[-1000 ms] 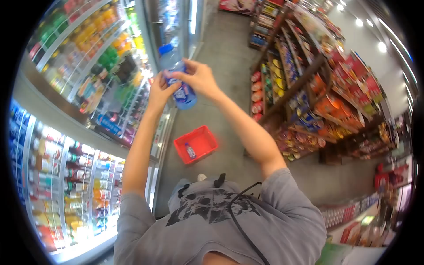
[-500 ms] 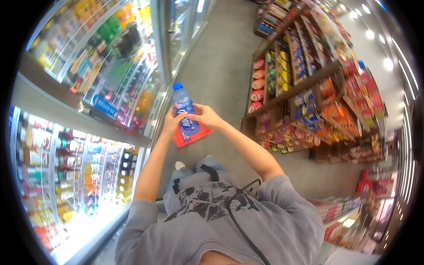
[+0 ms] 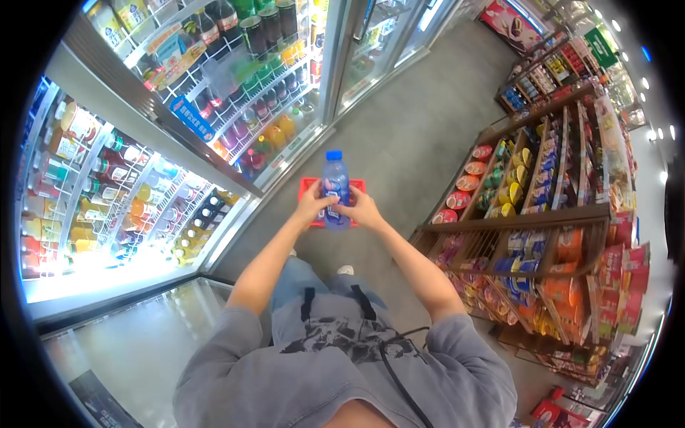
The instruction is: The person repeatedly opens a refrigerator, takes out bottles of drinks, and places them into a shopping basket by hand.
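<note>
Holding step: left hand (image 3: pixel 312 205) and right hand (image 3: pixel 365 211) pinch a bottle (image 3: pixel 335 175) between them, basket (image 3: pixel 307 182) edges showing beyond — next move likely needs steady grips.

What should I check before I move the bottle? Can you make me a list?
1. Left hand and right hand both on the bottle: ok.
2. Blue cap on the bottle: ok.
3. Red basket in sight behind the bottle: ok, partly covered.
4. Clear view into the basket: not ok, the bottle and hands block much of it.
5. Anything lying in the basket: cannot tell.
6. Shoes apart from the basket: ok.
</note>
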Action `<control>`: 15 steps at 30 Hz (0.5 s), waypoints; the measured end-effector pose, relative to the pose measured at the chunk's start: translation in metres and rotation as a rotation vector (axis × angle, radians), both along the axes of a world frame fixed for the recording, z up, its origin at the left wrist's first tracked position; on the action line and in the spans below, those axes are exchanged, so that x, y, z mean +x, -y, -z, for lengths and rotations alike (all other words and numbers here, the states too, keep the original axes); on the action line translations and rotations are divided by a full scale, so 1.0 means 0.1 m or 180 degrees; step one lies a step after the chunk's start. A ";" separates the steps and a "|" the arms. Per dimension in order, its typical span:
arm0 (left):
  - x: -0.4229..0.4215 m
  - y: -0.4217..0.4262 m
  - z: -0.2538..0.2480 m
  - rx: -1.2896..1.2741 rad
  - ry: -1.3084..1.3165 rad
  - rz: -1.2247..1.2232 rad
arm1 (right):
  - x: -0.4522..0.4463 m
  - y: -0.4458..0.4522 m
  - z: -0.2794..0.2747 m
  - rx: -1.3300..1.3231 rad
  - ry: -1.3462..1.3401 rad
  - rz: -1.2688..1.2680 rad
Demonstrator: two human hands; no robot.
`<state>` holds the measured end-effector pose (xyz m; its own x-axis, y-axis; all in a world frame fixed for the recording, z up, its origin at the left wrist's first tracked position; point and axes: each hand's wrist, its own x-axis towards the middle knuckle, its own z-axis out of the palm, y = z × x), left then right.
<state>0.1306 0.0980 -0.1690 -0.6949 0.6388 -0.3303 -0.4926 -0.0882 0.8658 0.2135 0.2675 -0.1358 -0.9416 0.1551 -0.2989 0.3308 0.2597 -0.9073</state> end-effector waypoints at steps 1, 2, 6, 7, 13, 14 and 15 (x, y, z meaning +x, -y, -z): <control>0.03 -0.06 0.13 -0.0020 -0.0055 0.0088 | 0.06 -0.06 0.03 -0.0188 0.0057 0.0018; 0.06 -0.15 0.22 -0.0036 -0.0039 0.0076 | 0.06 -0.14 0.15 -0.0201 0.0030 -0.0001; 0.19 -0.37 0.70 -0.0165 0.0101 0.0026 | 0.20 -0.29 0.73 -0.0072 0.0194 0.0251; 0.19 -0.42 0.85 -0.0172 0.0138 -0.0003 | 0.19 -0.33 0.90 -0.0068 0.0215 0.0325; 0.11 -0.56 2.23 -0.0354 0.0302 -0.0036 | 0.05 -0.51 2.35 -0.0242 0.0397 0.0356; 0.08 -0.58 2.45 -0.0496 0.0398 -0.0076 | 0.05 -0.51 2.62 -0.0234 0.0334 0.0449; 0.09 -0.59 2.67 -0.0627 0.0493 -0.0115 | 0.05 -0.49 2.89 -0.0267 0.0385 0.0415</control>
